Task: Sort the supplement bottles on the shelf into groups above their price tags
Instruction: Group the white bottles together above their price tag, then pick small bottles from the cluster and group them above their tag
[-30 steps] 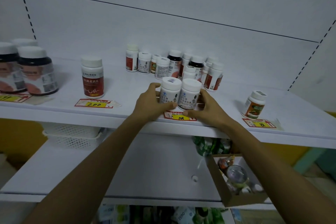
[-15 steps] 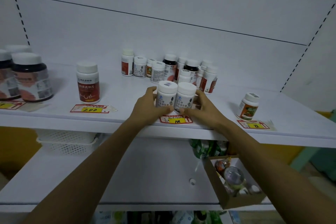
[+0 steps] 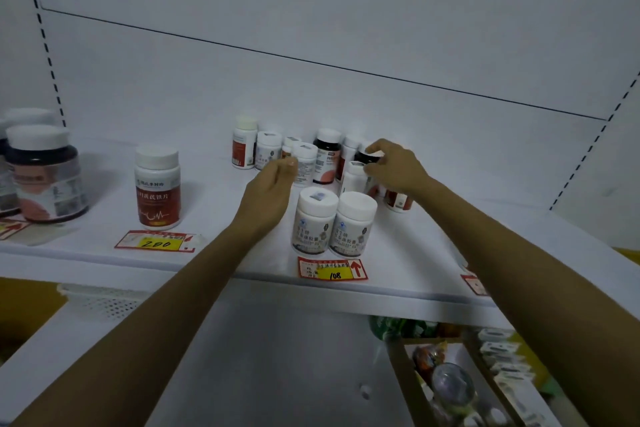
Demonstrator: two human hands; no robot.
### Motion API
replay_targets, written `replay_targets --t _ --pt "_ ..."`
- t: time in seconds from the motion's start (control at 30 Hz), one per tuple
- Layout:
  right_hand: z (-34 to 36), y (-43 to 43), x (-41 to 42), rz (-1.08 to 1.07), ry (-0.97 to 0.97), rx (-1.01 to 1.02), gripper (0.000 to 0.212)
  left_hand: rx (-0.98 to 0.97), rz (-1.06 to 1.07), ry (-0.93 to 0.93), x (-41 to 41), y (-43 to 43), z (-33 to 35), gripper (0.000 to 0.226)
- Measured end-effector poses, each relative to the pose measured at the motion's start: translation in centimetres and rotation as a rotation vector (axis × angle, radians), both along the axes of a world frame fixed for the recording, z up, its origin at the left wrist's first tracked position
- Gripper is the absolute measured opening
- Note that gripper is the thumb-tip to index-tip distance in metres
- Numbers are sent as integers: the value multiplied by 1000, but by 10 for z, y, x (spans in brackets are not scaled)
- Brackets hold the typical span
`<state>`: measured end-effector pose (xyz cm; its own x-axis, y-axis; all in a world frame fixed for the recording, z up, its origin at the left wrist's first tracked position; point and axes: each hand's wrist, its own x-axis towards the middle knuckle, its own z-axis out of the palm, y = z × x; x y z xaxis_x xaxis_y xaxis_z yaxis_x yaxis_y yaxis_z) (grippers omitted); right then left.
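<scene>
Bottles with white caps (image 3: 313, 222) stand paired and touching directly above the 108 price tag (image 3: 332, 269), so that group looks sorted. Behind them, an unsorted cluster (image 3: 268, 151) waits at the back of the shelf (image 3: 408, 253). The right hand (image 3: 394, 166) curls its fingers over a dark bottle (image 3: 366, 158) there, likely to lift it out. The left hand (image 3: 273, 184) hovers loosely curled and empty beside a small white bottle (image 3: 304, 163).

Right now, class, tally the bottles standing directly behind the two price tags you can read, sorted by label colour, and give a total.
Red label, behind the 200 tag: 1, the red-label bottle
White label, behind the 108 tag: 2, the left white-label bottle and the right white-label bottle
Total: 3
</scene>
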<state>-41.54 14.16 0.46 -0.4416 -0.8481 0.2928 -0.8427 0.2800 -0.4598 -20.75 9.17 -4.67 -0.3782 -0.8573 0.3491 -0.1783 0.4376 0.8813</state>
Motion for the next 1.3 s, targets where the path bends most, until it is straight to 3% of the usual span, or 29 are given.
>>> replay_targets --t 0.17,0.4,0.67,0.93,1.13,1.3 --pt "8 -42 -8 21 283 338 44 -151 -47 -64 -8 -9 26 40" --pt "10 -54 -8 8 347 427 41 -212 -91 -88 -20 -21 39 42" --pt "70 -18 4 109 172 352 34 -242 -183 -113 -49 -19 62 46" --pt "131 63 11 155 -66 170 25 -286 -446 -129 -81 8 85 61" --pt "149 113 -5 183 -191 90 30 -114 -680 18 -87 50 92 58" --pt "144 132 -20 245 -312 61 32 -58 -666 78 -94 66 92 54"
